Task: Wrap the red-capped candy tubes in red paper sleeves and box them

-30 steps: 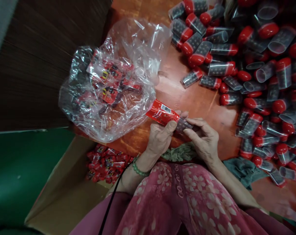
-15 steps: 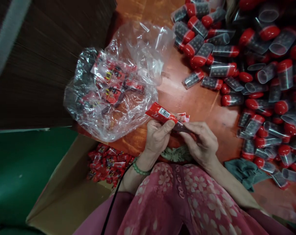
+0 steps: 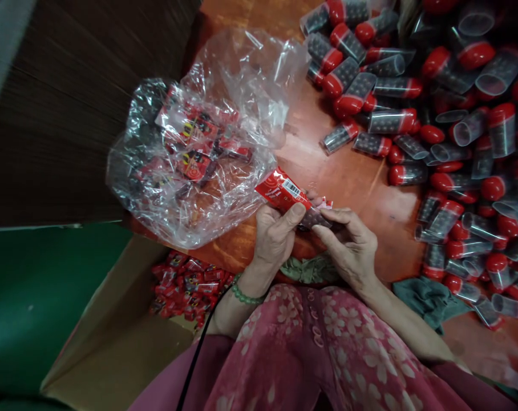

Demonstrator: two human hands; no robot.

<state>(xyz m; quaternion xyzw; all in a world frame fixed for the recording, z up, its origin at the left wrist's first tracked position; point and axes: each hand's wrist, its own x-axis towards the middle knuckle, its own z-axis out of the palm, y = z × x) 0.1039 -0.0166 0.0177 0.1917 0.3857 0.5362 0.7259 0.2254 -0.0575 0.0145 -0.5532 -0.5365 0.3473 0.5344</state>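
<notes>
My left hand (image 3: 276, 237) is closed round a small tube with a red printed label sleeve (image 3: 282, 194) on its left end; the thumb presses on the sleeve near its barcode. My right hand (image 3: 353, 245) pinches the tube's clear dotted right end (image 3: 314, 217) between thumb and fingers. Both hands hover just above the reddish table's (image 3: 348, 182) near edge. A clear plastic bag (image 3: 199, 142) holding several red label sleeves lies just left of my hands.
A big heap of clear dotted tubes with red caps (image 3: 447, 125) covers the table's right side. Below the table's left edge, a cardboard box (image 3: 113, 337) holds several finished red-sleeved tubes (image 3: 184, 285). Green cloth (image 3: 425, 297) lies at the near edge.
The red sleeve has been worked a little along the tube and tilted up to the left. My right fingers shifted their pinch on the clear end. The hands stay in the same spot.
</notes>
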